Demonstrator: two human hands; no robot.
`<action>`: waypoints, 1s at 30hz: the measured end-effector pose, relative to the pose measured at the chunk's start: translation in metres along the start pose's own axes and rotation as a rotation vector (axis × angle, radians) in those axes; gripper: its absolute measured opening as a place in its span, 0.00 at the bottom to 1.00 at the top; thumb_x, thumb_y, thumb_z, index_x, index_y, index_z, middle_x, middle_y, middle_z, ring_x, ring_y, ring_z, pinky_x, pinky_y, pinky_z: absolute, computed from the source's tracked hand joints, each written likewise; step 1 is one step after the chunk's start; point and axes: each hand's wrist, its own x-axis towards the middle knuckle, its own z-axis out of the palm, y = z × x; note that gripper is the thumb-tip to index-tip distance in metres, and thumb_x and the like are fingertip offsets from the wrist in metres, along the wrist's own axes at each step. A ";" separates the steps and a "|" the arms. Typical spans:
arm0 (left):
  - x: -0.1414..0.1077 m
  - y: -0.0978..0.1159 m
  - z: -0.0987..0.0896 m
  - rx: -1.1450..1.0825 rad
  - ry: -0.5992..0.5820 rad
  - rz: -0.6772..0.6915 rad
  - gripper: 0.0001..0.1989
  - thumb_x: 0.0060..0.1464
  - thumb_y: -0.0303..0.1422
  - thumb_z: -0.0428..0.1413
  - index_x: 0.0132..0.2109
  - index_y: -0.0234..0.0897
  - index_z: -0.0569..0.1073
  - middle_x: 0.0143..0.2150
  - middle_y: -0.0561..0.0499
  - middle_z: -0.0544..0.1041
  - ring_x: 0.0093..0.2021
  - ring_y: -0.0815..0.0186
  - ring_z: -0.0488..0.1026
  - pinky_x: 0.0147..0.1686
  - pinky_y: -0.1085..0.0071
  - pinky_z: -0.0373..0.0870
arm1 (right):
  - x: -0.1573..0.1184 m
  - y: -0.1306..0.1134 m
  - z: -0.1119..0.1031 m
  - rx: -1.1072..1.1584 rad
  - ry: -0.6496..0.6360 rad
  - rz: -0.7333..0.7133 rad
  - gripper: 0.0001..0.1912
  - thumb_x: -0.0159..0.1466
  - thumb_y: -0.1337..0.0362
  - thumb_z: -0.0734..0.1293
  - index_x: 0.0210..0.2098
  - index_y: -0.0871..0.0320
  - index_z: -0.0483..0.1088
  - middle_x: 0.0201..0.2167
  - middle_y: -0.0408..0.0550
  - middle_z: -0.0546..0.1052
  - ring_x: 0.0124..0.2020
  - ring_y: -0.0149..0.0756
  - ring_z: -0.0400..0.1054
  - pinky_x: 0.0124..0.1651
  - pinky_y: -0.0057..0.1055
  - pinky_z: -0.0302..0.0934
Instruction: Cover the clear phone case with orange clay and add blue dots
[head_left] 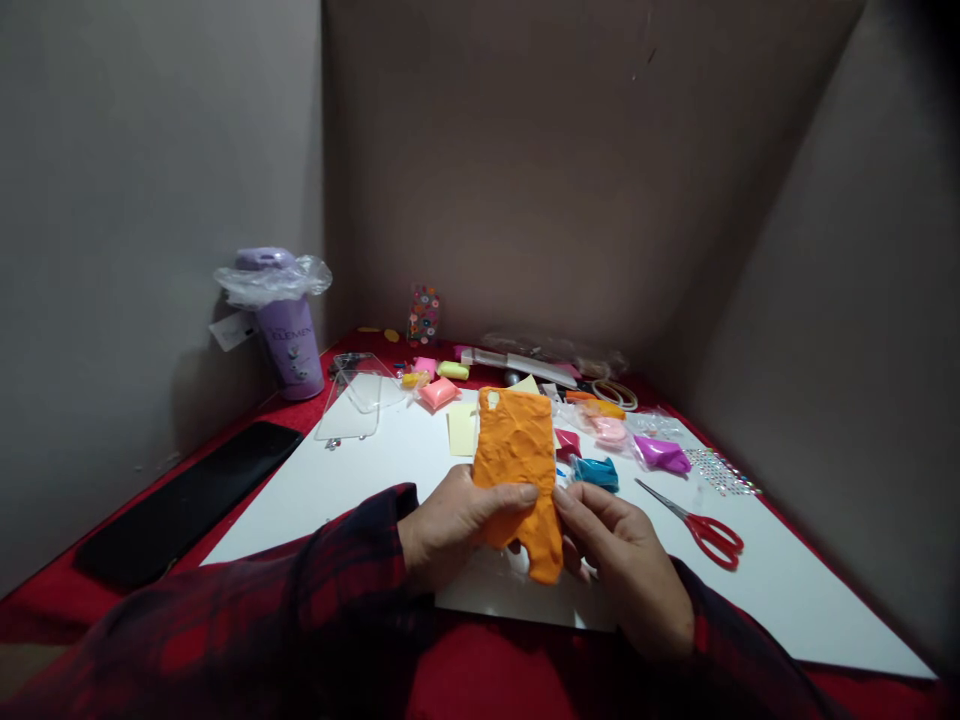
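Observation:
A phone case (516, 440) coated in bumpy orange clay is held upright over the front of the white board. Near its top left corner a small opening shows through the clay, and a ragged flap of clay hangs past the lower end. My left hand (457, 520) grips the case from the left, its thumb flat across the clay and its other fingers hidden behind. At the right edge my right hand (619, 550) is closed, thumb and fingertips pinching the clay along the side of the case.
Red-handled scissors (709, 530) lie right of my hands, beside a rhinestone sheet (724, 472). Clay packs, teal (596, 473), purple (662, 454) and coral (439, 393), lie behind. Clear cases (349, 425), a purple tumbler (289, 340) and a black slab (187, 500) are at left.

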 end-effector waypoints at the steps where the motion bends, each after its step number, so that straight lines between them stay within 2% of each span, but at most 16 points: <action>1: 0.000 0.000 0.000 0.005 -0.007 0.004 0.16 0.45 0.32 0.59 0.42 0.28 0.72 0.37 0.42 0.74 0.34 0.62 0.71 0.33 0.68 0.65 | 0.000 0.001 0.000 0.006 -0.003 0.002 0.20 0.56 0.50 0.66 0.20 0.59 0.60 0.15 0.37 0.58 0.16 0.23 0.49 0.18 0.21 0.43; 4: 0.000 0.001 0.000 0.005 -0.021 0.014 0.16 0.46 0.33 0.59 0.42 0.28 0.72 0.37 0.42 0.74 0.33 0.63 0.71 0.33 0.68 0.65 | 0.001 0.003 0.000 0.044 0.004 0.006 0.19 0.57 0.50 0.65 0.23 0.60 0.62 0.17 0.38 0.58 0.17 0.23 0.49 0.18 0.21 0.42; 10: 0.001 0.001 0.000 -0.071 0.005 0.006 0.16 0.44 0.31 0.60 0.41 0.29 0.72 0.39 0.43 0.74 0.35 0.63 0.71 0.39 0.65 0.65 | 0.000 -0.002 0.000 0.066 0.008 0.048 0.18 0.53 0.53 0.68 0.22 0.60 0.61 0.16 0.37 0.59 0.18 0.23 0.52 0.19 0.19 0.44; 17: -0.001 0.000 -0.001 0.057 -0.001 0.003 0.16 0.45 0.35 0.59 0.41 0.29 0.73 0.35 0.44 0.74 0.31 0.64 0.70 0.28 0.71 0.63 | -0.003 -0.004 0.002 0.055 0.050 0.067 0.19 0.51 0.51 0.69 0.21 0.60 0.63 0.18 0.38 0.60 0.19 0.24 0.53 0.21 0.20 0.48; 25: 0.001 0.000 -0.001 0.030 -0.015 0.031 0.15 0.45 0.35 0.59 0.40 0.30 0.73 0.34 0.45 0.74 0.31 0.65 0.70 0.28 0.72 0.63 | 0.001 0.001 -0.004 0.039 -0.043 -0.009 0.16 0.58 0.53 0.64 0.22 0.60 0.63 0.16 0.38 0.59 0.17 0.25 0.51 0.18 0.22 0.44; 30: 0.000 0.000 -0.001 0.051 -0.007 0.036 0.15 0.46 0.35 0.59 0.40 0.29 0.73 0.34 0.44 0.74 0.31 0.65 0.70 0.29 0.71 0.64 | 0.000 0.000 -0.003 0.039 -0.016 0.027 0.16 0.57 0.54 0.65 0.23 0.60 0.63 0.17 0.38 0.59 0.18 0.24 0.52 0.19 0.21 0.45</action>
